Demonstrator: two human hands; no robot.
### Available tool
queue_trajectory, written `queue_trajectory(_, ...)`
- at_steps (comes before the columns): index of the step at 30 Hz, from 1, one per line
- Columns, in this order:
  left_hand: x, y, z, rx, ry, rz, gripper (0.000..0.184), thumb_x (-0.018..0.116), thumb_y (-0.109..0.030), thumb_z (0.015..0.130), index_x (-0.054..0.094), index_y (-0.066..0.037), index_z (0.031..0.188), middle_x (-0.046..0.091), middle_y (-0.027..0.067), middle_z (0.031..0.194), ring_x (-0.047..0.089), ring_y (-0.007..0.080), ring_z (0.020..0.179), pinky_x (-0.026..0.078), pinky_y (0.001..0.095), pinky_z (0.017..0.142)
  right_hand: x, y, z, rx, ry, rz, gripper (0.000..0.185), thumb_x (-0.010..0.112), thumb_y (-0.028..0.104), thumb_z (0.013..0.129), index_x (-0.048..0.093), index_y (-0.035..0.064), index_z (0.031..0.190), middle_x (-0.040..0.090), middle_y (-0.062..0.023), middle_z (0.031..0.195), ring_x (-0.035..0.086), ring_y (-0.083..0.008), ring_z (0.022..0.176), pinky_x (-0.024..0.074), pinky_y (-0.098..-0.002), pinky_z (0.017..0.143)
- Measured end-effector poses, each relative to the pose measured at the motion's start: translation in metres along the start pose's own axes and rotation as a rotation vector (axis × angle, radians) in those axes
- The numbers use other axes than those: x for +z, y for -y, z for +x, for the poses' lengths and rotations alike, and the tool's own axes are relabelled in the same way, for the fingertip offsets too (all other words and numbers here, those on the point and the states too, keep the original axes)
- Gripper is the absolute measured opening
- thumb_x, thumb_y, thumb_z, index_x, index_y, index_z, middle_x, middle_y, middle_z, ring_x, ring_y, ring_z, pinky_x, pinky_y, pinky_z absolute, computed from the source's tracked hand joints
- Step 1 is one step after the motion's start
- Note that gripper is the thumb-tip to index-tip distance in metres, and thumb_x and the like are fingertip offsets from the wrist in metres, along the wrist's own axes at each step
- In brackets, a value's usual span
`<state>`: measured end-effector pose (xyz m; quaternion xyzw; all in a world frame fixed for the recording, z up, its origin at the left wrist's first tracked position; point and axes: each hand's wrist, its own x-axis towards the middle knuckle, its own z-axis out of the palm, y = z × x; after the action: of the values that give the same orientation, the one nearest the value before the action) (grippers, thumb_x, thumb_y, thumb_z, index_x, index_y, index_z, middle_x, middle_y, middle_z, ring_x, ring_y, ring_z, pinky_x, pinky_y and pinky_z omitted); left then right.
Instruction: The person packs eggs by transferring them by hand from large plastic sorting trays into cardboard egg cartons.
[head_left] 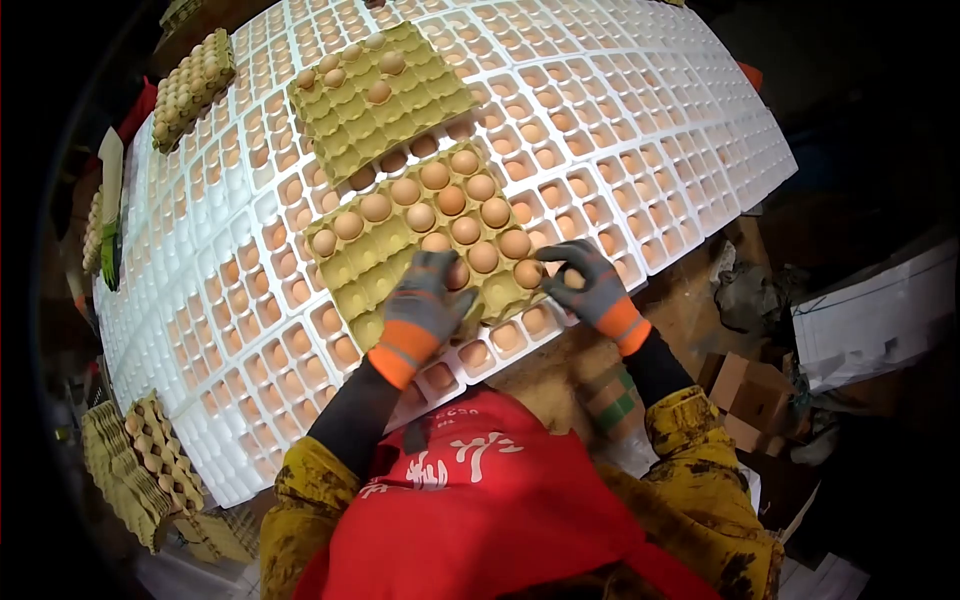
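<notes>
Both hands wear grey gloves with orange cuffs. My left hand [427,305] is over the front of a yellowish egg tray [365,265], its fingers curled round a brown egg [457,274]. At the tray's right front corner, my right hand [590,285] is closed on another egg [573,279]. Its fingertips reach close to an egg [528,273] sitting in the corner cups; I cannot tell whether they touch. Brown eggs fill the right part of this tray and its back row, while several cups on the left and front are bare. The tray rests on white foam trays.
Behind is a second pulp tray [350,118] with several eggs along its far side. White foam trays [640,270] of eggs cover the wide surface. A full egg tray [195,88] stands far left; stacked trays [125,470] are lower left. Cardboard boxes [750,395] lie right.
</notes>
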<state>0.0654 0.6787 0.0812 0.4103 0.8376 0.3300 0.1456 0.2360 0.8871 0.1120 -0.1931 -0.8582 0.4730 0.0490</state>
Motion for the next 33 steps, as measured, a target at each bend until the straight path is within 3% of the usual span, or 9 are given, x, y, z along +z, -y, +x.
queue_trajectory(5,0.008,0.005,0.013,0.112,0.073,0.339,0.051,0.076,-0.024,0.08,0.056,-0.011,0.125,0.06,0.0113,0.11,0.066,0.029,0.089,0.055,0.0415,0.072,0.015,-0.024,0.016,-0.187,0.086,-0.583,0.048,0.068,0.015,0.083,0.058,0.0135,0.13,0.062,-0.0092,0.114,0.063,-0.0273,0.098,0.0546,-0.0381,0.08)
queue_trajectory(8,-0.013,0.02,0.017,-0.39,0.211,-0.655,0.047,0.07,-0.02,0.086,0.054,-0.009,0.128,0.063,0.0094,0.108,0.067,0.0218,0.084,0.055,0.0335,0.065,0.01,-0.034,0.0,0.201,-0.08,0.554,0.049,0.066,0.015,0.088,0.054,0.011,0.135,0.063,-0.007,0.12,0.065,-0.0181,0.088,0.0548,-0.0297,0.07)
queue_trajectory(12,-0.037,0.017,0.018,-0.333,0.074,-1.471,0.05,0.05,-0.017,0.098,0.044,-0.007,0.146,0.064,0.0134,0.117,0.067,0.021,0.095,0.055,0.0286,0.07,-0.006,-0.015,-0.001,0.197,-0.156,0.879,0.055,0.063,0.006,0.088,0.049,0.0064,0.141,0.061,-0.0074,0.118,0.064,-0.0122,0.083,0.0557,-0.0278,0.07)
queue_trajectory(14,-0.032,0.03,0.045,-0.285,0.218,-1.189,0.046,0.058,-0.025,0.096,0.054,-0.007,0.138,0.059,0.0122,0.126,0.065,0.0229,0.1,0.054,0.0327,0.072,-0.01,-0.018,0.02,0.197,-0.026,0.586,0.051,0.072,0.006,0.083,0.06,0.0112,0.132,0.055,-0.0052,0.132,0.063,-0.021,0.109,0.0571,-0.0314,0.084)
queue_trajectory(16,-0.014,0.012,0.048,0.239,0.0,-0.211,0.044,0.067,-0.028,0.089,0.062,-0.002,0.124,0.06,0.0152,0.12,0.065,0.0261,0.096,0.053,0.0359,0.07,0.001,-0.013,0.036,-0.185,-0.081,-0.171,0.049,0.075,0.016,0.081,0.063,0.0197,0.129,0.055,-0.009,0.135,0.062,-0.0285,0.114,0.0556,-0.038,0.091)
queue_trajectory(20,0.033,-0.012,0.051,0.253,0.086,0.587,0.024,0.069,-0.017,0.073,0.065,-0.007,0.095,0.057,0.0222,0.119,0.062,0.037,0.095,0.052,0.0472,0.07,0.033,-0.028,0.056,-0.087,-0.058,-0.815,0.061,0.078,0.029,0.077,0.058,0.0273,0.134,0.052,-0.012,0.141,0.061,-0.0334,0.117,0.054,-0.0427,0.093)
queue_trajectory(26,-0.017,-0.016,0.043,0.152,0.106,0.219,0.034,0.074,-0.03,0.075,0.065,-0.015,0.103,0.054,0.0178,0.126,0.062,0.0355,0.101,0.055,0.0473,0.079,0.03,-0.055,0.049,-0.126,-0.334,0.111,0.044,0.075,0.024,0.086,0.063,0.0095,0.126,0.065,-0.0091,0.118,0.067,-0.0216,0.093,0.0554,-0.0336,0.073)
queue_trajectory(29,-0.074,0.033,0.004,0.056,-0.204,-0.082,0.052,0.084,-0.034,0.07,0.066,-0.014,0.115,0.051,0.022,0.136,0.062,0.0391,0.11,0.054,0.0467,0.087,0.031,0.035,0.048,0.254,-0.4,0.594,0.039,0.071,0.02,0.092,0.061,0.0058,0.127,0.067,-0.0038,0.099,0.06,-0.0105,0.064,0.0462,-0.0226,0.054)
queue_trajectory(33,-0.153,0.172,-0.059,-0.195,-0.492,-0.119,0.049,0.086,-0.023,0.072,0.069,-0.01,0.115,0.055,0.0184,0.131,0.062,0.0337,0.112,0.053,0.0425,0.09,0.111,0.087,0.096,-0.049,-0.114,0.303,0.043,0.075,0.016,0.088,0.061,0.0041,0.126,0.066,-0.0078,0.112,0.064,-0.0182,0.095,0.0536,-0.0317,0.082)
